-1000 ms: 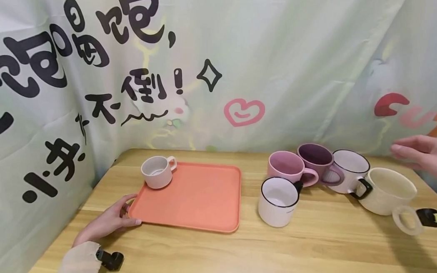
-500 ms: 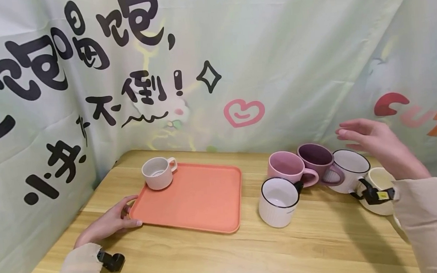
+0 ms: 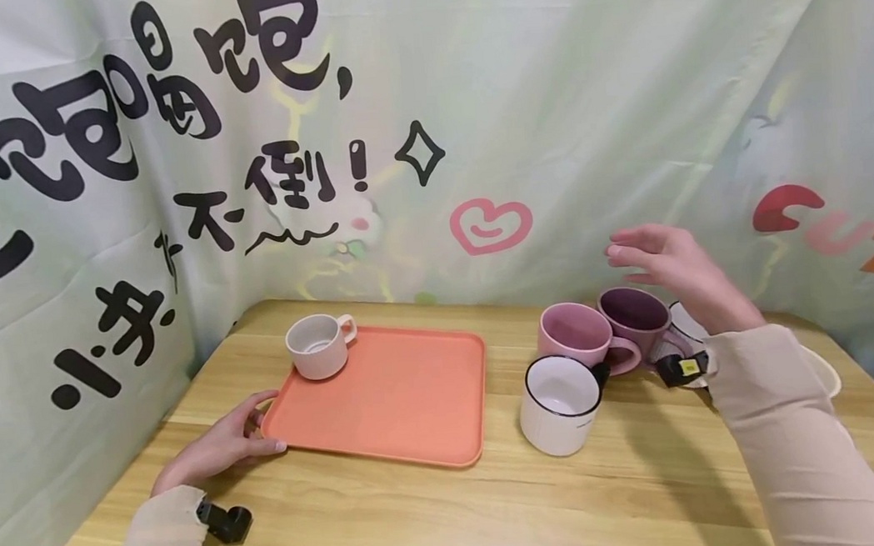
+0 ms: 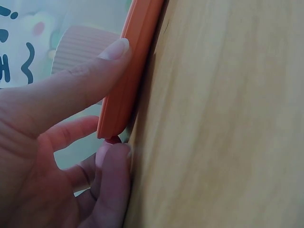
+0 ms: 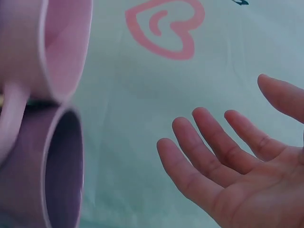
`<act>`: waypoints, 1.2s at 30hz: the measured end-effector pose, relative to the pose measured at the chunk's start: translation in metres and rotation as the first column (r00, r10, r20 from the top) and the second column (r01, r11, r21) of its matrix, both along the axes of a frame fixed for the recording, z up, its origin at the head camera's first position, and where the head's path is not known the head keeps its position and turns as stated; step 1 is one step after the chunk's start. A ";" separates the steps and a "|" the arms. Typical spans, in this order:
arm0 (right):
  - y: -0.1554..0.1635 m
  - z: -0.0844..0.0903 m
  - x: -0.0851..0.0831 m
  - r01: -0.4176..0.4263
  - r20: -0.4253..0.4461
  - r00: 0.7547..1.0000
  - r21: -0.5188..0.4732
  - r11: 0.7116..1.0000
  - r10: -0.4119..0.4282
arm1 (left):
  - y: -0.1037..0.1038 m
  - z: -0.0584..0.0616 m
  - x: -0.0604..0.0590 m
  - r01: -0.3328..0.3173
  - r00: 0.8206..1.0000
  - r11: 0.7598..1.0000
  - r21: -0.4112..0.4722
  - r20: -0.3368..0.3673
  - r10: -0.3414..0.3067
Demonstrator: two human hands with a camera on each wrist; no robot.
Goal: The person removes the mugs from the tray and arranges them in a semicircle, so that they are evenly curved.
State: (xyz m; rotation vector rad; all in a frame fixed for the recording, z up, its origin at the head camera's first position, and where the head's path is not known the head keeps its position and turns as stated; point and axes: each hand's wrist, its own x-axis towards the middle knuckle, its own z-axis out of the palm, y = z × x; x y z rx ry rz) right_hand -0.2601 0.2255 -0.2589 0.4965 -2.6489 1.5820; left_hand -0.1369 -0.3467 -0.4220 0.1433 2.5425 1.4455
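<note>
At the near left corner of an orange tray [image 3: 392, 401], my left hand [image 3: 218, 445] grips the rim. In the left wrist view the thumb lies along the tray's edge [image 4: 122, 107], with curled fingers at the corner. A light grey cup [image 3: 318, 355] stands on the tray's far left corner. My right hand [image 3: 677, 271] hovers, fingers spread and holding nothing, above and behind a dark purple mug [image 3: 635, 319]. Beside that stands a pink mug [image 3: 576, 331]; both show at the left of the right wrist view, apart from the hand [image 5: 251, 166].
A white mug with a black rim [image 3: 555, 424] stands in front of the pink one. My right forearm partly hides another white mug [image 3: 684, 323] and a cream mug [image 3: 822, 370]. A printed curtain [image 3: 549, 132] hangs behind the wooden table [image 3: 422, 516].
My right hand has moved left through the air, from beyond the cream mug to above the dark purple mug. The left hand, tray and mugs have kept their places.
</note>
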 end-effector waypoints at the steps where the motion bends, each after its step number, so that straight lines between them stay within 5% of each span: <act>1: -0.004 0.000 -0.001 -0.005 0.005 1.000 -0.007 1.000 0.005 | 0.000 0.000 0.000 0.000 1.000 1.000 0.000 0.001 0.000; 19: -0.078 0.005 -0.009 -0.063 0.083 0.994 -0.101 0.993 0.072 | 0.001 0.003 -0.002 -0.006 1.000 1.000 -0.024 -0.011 0.005; 36: -0.145 -0.009 -0.015 -0.139 0.141 0.975 -0.207 0.968 0.170 | 0.001 0.003 0.002 0.004 1.000 0.999 -0.046 -0.026 -0.005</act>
